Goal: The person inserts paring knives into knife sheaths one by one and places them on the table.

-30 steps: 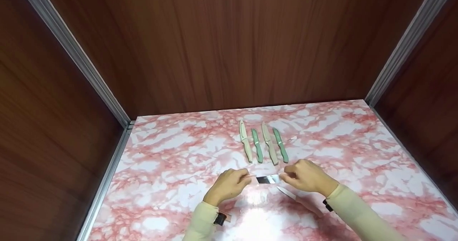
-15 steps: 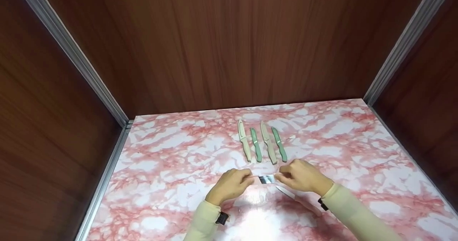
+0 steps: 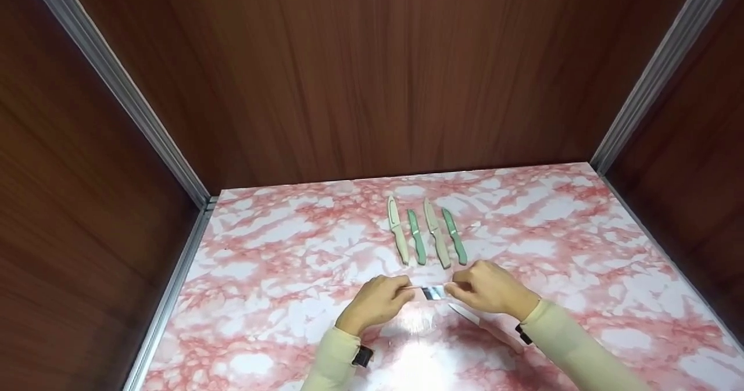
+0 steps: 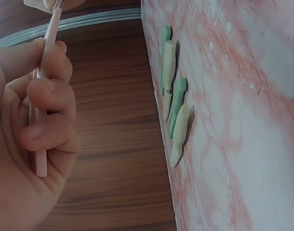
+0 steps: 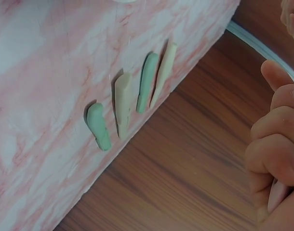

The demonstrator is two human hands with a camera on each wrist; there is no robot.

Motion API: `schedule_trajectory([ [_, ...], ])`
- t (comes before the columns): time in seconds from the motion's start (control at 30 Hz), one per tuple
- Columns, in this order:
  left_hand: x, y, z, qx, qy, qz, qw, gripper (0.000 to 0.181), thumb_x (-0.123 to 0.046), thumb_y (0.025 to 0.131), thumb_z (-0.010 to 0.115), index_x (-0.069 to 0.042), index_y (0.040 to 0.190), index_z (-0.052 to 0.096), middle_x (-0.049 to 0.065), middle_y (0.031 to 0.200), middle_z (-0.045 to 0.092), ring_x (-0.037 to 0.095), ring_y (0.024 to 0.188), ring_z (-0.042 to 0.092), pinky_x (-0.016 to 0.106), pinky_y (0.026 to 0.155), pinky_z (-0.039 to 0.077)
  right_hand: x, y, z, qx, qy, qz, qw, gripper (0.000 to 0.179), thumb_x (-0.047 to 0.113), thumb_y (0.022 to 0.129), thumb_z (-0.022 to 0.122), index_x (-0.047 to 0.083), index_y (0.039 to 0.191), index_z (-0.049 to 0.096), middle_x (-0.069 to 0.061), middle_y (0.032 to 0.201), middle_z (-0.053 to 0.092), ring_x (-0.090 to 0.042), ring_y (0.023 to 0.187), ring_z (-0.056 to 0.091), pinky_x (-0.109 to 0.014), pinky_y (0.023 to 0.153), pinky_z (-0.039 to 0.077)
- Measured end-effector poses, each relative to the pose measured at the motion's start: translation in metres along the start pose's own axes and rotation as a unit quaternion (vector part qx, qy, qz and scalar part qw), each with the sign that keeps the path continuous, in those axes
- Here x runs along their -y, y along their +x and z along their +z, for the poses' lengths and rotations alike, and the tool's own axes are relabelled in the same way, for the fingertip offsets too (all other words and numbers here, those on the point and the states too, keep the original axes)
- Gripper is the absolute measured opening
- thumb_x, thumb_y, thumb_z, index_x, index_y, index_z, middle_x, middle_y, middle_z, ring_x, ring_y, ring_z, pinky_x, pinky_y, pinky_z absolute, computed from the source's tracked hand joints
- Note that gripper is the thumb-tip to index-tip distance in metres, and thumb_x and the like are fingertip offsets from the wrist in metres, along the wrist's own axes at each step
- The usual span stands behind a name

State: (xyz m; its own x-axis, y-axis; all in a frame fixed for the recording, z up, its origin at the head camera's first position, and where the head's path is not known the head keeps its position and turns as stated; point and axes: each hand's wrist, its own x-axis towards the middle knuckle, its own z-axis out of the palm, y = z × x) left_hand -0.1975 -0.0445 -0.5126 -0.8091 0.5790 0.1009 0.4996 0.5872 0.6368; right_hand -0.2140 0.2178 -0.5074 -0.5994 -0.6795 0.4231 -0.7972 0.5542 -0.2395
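My left hand (image 3: 375,304) grips a pink knife handle (image 4: 41,134) with its fingers curled round it. A short stretch of shiny blade (image 3: 433,292) shows between the two hands. At the blade's other end my right hand (image 3: 491,286) grips a pale pink piece (image 5: 278,195), apparently a blade sheath, mostly hidden by the fingers. Both hands are raised above the table. Below the right hand a second knife (image 3: 493,332) with a pale pink handle lies slanted, its blade tip towards the left hand.
Beyond the hands, a cream knife (image 3: 401,244), a green knife (image 3: 419,247), a beige knife (image 3: 440,246) and another green knife (image 3: 457,244) lie side by side in a row. The marbled table (image 3: 279,298) is bounded by a brown back panel (image 3: 372,77) and side panels.
The hands have come closer together, the right one moving left. Less of the blade shows between them. The row of knives has not moved.
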Motion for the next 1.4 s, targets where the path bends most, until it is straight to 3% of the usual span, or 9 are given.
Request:
schedule_trajectory([
  [0.17, -0.0005, 0.0011, 0.0003, 0.000, -0.005, -0.003, 1.0000, 0.018, -0.029, 0.097, 0.054, -0.015, 0.090, 0.063, -0.012, 0.060, 0.037, 0.002, 0.051, 0.033, 0.020, 0.052, 0.032, 0.0006, 0.0003, 0.0012, -0.004, -0.002, -0.005, 1.0000, 0.040, 0.027, 0.090, 0.063, 0.025, 0.058, 0.040, 0.021, 0.053, 0.024, 0.008, 0.044, 0.022, -0.014, 0.042, 0.019],
  [0.7, -0.0035, 0.0014, 0.0015, 0.004, -0.003, -0.007, 1.0000, 0.019, -0.030, 0.097, 0.053, -0.015, 0.087, 0.060, -0.011, 0.059, 0.035, 0.002, 0.050, 0.031, 0.020, 0.049, 0.030, 0.0028, 0.0013, 0.0009, -0.002, -0.006, 0.004, 1.0000, 0.042, 0.028, 0.090, 0.064, 0.025, 0.057, 0.038, 0.021, 0.052, 0.022, 0.007, 0.044, 0.021, -0.015, 0.042, 0.019],
  [0.97, -0.0044, 0.0017, 0.0016, 0.001, 0.000, -0.004, 1.0000, 0.019, -0.029, 0.097, 0.053, -0.016, 0.085, 0.060, -0.011, 0.058, 0.035, 0.002, 0.049, 0.031, 0.020, 0.049, 0.030, 0.0035, 0.0008, 0.0004, 0.018, -0.007, 0.015, 0.9997, 0.042, 0.031, 0.092, 0.061, 0.025, 0.058, 0.037, 0.021, 0.052, 0.021, 0.007, 0.044, 0.021, -0.015, 0.042, 0.020],
  [1.4, -0.0034, 0.0036, 0.0048, -0.004, 0.011, 0.000, 0.9999, 0.021, -0.029, 0.098, 0.052, -0.017, 0.082, 0.058, -0.011, 0.058, 0.034, 0.002, 0.049, 0.030, 0.020, 0.049, 0.029, 0.0043, 0.0023, 0.0020, 0.008, -0.004, 0.009, 0.9999, 0.042, 0.031, 0.093, 0.061, 0.026, 0.057, 0.038, 0.021, 0.052, 0.020, 0.007, 0.043, 0.020, -0.015, 0.041, 0.019],
])
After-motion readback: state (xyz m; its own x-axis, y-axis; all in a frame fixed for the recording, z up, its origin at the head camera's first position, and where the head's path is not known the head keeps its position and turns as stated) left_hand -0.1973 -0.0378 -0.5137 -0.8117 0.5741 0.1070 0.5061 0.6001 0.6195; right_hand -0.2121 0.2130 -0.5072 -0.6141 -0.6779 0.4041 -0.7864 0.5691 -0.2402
